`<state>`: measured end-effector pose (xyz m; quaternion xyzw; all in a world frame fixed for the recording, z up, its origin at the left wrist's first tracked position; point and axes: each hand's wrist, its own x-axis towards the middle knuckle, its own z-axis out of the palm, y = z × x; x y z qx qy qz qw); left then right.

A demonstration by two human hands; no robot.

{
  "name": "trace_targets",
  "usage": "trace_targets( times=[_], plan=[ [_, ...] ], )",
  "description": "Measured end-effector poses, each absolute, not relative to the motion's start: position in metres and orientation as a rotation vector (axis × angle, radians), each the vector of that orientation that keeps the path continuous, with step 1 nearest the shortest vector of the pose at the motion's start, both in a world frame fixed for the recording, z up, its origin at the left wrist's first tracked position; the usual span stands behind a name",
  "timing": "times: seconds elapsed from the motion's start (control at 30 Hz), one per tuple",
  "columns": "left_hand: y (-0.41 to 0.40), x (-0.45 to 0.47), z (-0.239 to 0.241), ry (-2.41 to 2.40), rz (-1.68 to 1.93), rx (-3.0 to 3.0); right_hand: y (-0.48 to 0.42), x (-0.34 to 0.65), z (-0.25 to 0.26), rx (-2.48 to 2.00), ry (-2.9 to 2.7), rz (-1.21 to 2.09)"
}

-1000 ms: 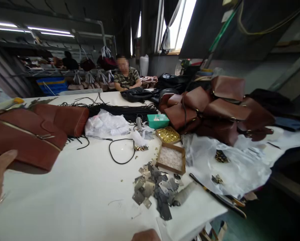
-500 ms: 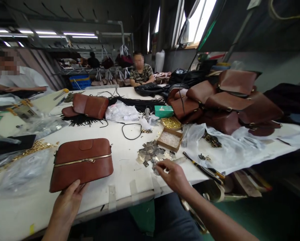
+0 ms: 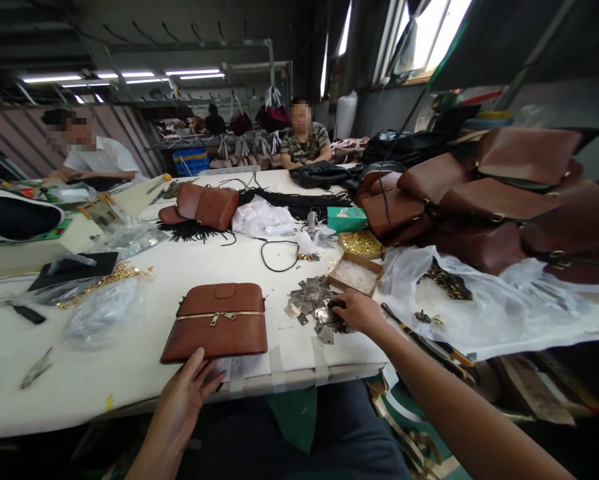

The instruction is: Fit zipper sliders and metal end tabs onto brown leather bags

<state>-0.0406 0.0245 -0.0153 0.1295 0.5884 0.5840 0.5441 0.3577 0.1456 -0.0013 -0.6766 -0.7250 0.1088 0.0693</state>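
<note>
A brown leather bag point(image 3: 229, 333) with a brass zipper across its front lies on the white table. My left hand point(image 3: 184, 393) holds its lower edge, thumb on the front and fingers at the underside. The zipper has two pulls hanging near its middle. Over a pile of small flat metal plates point(image 3: 307, 298), my right hand point(image 3: 359, 312) has its fingers curled down and closed. What is between those fingertips is hidden. Just behind that hand stands a small cardboard box point(image 3: 355, 275) of clear pieces.
Brown bags point(image 3: 484, 207) are heaped at the right behind a plastic sheet point(image 3: 519, 293). Pliers point(image 3: 424, 337) lie beside my right forearm. A box of gold pieces point(image 3: 362, 244) and black cords point(image 3: 299, 207) lie farther back. Two people sit across the table.
The view has swung left. My right hand has moved deeper into the metal plates, toward the cardboard box. My left hand stays at the bag's lower edge, and the bag has turned slightly.
</note>
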Motion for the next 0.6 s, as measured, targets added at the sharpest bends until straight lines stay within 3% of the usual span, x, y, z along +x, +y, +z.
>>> trace_targets(
  times=[0.13, 0.43, 0.6],
  plan=[
    [0.02, -0.047, -0.009, 1.495, 1.237, 0.369, 0.145, 0.362, -0.001, -1.985, -2.177, 0.311],
    [0.007, -0.032, -0.007, 1.452, 1.358, 0.217, 0.13, 0.344, 0.0, -1.844, -2.193, 0.182],
    [0.002, -0.027, -0.009, 1.43, 1.212, 0.124, 0.152, 0.329, 0.014, -1.792, -2.188, 0.204]
  ],
)
